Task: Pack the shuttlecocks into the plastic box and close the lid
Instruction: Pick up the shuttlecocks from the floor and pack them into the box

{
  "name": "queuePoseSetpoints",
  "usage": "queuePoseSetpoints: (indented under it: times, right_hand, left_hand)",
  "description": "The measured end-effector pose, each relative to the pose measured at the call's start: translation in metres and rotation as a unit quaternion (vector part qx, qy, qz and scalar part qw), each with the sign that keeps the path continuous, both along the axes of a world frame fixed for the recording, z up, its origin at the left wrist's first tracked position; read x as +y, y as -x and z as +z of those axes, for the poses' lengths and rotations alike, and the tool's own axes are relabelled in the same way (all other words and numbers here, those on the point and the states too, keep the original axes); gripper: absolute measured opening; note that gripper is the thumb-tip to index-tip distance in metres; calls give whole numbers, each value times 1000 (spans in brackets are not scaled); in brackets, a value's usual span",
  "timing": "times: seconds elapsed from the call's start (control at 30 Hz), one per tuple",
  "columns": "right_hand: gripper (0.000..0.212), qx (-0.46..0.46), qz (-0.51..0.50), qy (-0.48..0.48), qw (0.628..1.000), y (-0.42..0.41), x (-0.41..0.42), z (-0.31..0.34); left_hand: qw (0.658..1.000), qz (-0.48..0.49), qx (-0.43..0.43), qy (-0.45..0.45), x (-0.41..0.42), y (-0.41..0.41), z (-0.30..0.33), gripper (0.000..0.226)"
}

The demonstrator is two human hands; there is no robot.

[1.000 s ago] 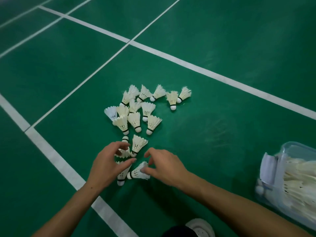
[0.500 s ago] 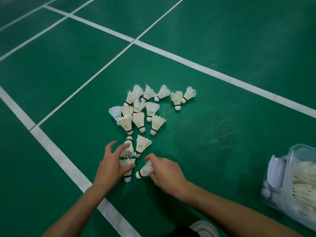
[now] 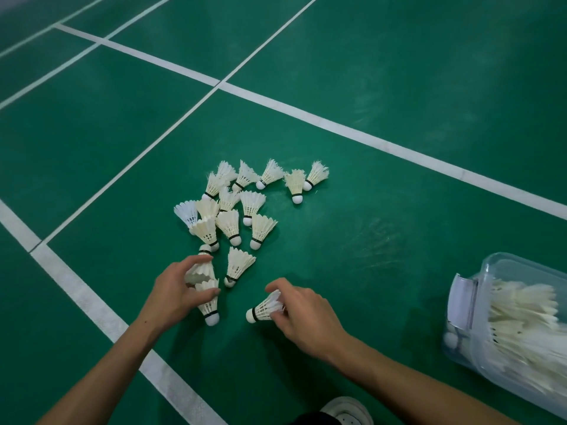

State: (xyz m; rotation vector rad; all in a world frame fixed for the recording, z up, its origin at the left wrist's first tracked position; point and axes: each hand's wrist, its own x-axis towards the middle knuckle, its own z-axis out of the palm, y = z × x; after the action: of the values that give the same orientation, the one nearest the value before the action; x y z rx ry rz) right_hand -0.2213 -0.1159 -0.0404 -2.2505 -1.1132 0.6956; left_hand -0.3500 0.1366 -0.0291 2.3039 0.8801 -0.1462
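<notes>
Green court (image 3: 399, 72); hands (image 3: 306, 317) gripping shuttlecocks (image 3: 265, 309).

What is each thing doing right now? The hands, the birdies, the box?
left hand: grips two shuttlecocks nested together
right hand: pinches one shuttlecock by its feathers, cork pointing left
pile of shuttlecocks: lying loose on the green floor, not yet packed
plastic box: lying on its side, already holds many shuttlecocks, lid not on
</notes>
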Motion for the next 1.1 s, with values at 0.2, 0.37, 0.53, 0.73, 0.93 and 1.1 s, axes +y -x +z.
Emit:
queuePoseSetpoints:
  times: [0.2,0.37,0.53,0.73,0.93,1.1]
  right_hand:
    - [39,-5,-91,-48,995,-32,-42,31]
    - [39,-38,-196,-104,974,-66,-108,70]
    - [40,-85,-259,-124,954,-84,-205,103]
    - [38,-80,-358,-139,920,-82,-300,107]
    - [38,-81,-412,-132,898,-93,-352,87]
    - [37,-113,-461,-71,877,-116,-380,71]
  left_hand:
    - [991,-65,-115,-19,-48,-36,53,70]
    - [970,-148,-192,12,-128,-110,77,75]
    - [944,-231,-231,38,-220,-169,88,74]
    - [918,-319,-230,44,-312,-201,99,74]
    - [918,-325,-225,41,-361,-222,77,73]
    - [921,-323,-216,36,-369,-230,67,75]
